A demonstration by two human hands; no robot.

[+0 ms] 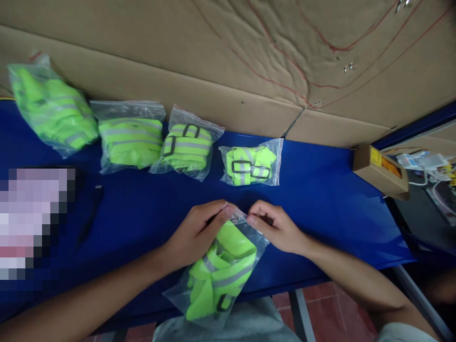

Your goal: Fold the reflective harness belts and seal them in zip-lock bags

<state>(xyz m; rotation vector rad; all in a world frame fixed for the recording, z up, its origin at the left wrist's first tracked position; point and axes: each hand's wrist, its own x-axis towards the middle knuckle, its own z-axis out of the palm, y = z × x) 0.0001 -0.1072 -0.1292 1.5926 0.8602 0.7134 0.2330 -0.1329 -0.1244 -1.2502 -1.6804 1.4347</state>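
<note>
Both hands hold the top edge of a clear zip bag (261,240) near the table's front edge. Inside it lies a folded neon-yellow reflective strap (223,273) with grey stripes and a black buckle low down. My left hand (199,230) is closed on the bag's upper left corner, thumb against the plastic. On the upper right, my right hand (278,225) pinches the bag's rim between thumb and curled fingers. Just beyond my hands sits a smaller bagged reflective strap (249,165) with two black buckles showing.
Three more bagged reflective straps (130,142) line the back left of the blue table (320,190), against a cardboard wall (142,57). A dark cable (90,213) lies beside a pixelated object (32,218) at left. An open cardboard box (381,171) stands at the right edge.
</note>
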